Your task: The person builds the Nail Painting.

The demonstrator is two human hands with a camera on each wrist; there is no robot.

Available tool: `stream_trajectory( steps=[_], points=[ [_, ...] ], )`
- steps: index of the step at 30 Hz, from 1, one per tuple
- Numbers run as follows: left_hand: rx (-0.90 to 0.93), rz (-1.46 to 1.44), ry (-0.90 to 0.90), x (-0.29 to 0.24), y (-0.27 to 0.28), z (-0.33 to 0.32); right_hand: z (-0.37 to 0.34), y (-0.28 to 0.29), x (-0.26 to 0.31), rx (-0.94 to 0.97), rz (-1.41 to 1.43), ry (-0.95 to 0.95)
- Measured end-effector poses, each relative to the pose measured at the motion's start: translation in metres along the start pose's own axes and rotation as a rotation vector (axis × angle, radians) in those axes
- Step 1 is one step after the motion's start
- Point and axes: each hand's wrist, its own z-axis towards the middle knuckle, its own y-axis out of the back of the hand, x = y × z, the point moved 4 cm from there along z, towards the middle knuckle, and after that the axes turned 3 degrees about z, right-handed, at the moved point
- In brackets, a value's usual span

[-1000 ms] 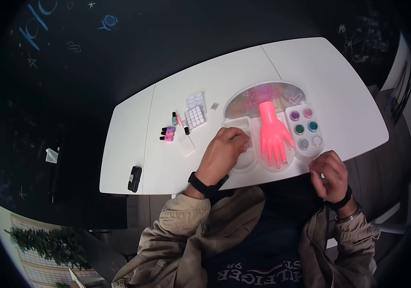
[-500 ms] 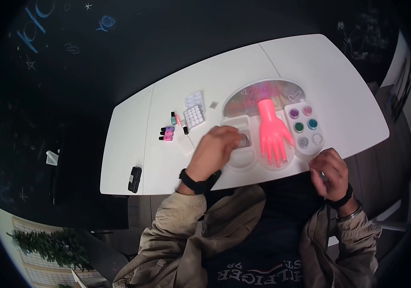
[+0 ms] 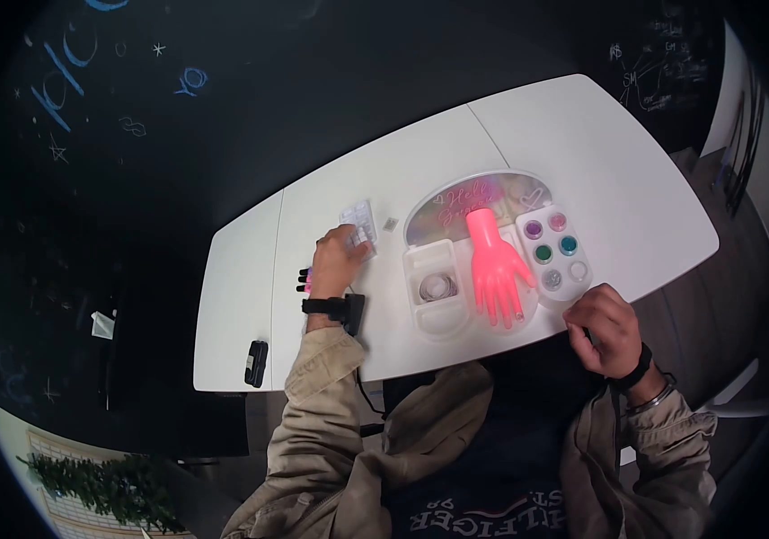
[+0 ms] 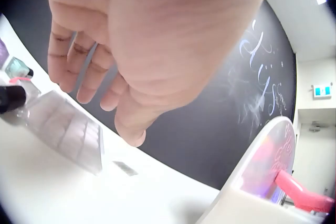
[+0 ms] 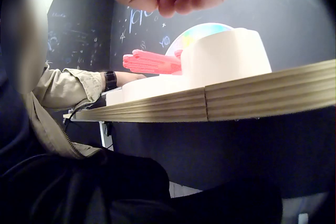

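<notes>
My left hand (image 3: pixel 338 260) reaches over the white compartment case (image 3: pixel 357 214) on the left half of the table. In the left wrist view its fingers hang loosely bent above the clear-lidded case (image 4: pixel 68 132), nothing between them. A black-capped bottle (image 4: pixel 11 99) lies beside the case. My right hand (image 3: pixel 605 331) hovers at the table's front edge, fingers loosely curled and empty. Between the hands, a pink model hand (image 3: pixel 495 260) lies palm down on a white kit base, with something small and shiny on one fingertip (image 3: pixel 519 315).
Left of the model hand, a white tray (image 3: pixel 443 327) holds a round, clear-looking item (image 3: pixel 438 287). A tray of several glitter pots (image 3: pixel 543 253) stands on the right. Nail polish bottles (image 3: pixel 304 280) show partly behind the left hand. A black case (image 3: pixel 256 363) lies near the left edge.
My left hand has left the kit's left tray and moved left to the compartment case, uncovering the round item in the tray. The right hand has stayed in place.
</notes>
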Motion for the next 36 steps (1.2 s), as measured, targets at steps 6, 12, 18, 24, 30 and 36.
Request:
stream_trajectory(
  steps=[6,12,18,24,30,36],
  points=[
    [0.057,0.29,0.004,-0.019,-0.021,0.006,0.002,0.001,0.0,-0.002,0.001,0.005],
    [0.041,0.255,-0.006,-0.022,-0.021,0.006,0.001,0.003,-0.001,-0.009,0.001,0.009],
    [-0.069,0.199,-0.002,-0.019,-0.008,0.003,0.0,0.005,-0.001,-0.002,-0.004,0.006],
    [-0.14,0.043,-0.021,-0.041,0.025,-0.005,0.002,0.005,-0.001,0.0,-0.008,-0.003],
    [-0.113,-0.415,-0.066,-0.083,0.048,-0.02,0.0,0.002,-0.002,0.003,-0.005,-0.006],
    [-0.058,-0.469,-0.087,-0.082,0.041,-0.024,0.001,0.002,-0.001,0.004,-0.002,0.006]
  ],
)
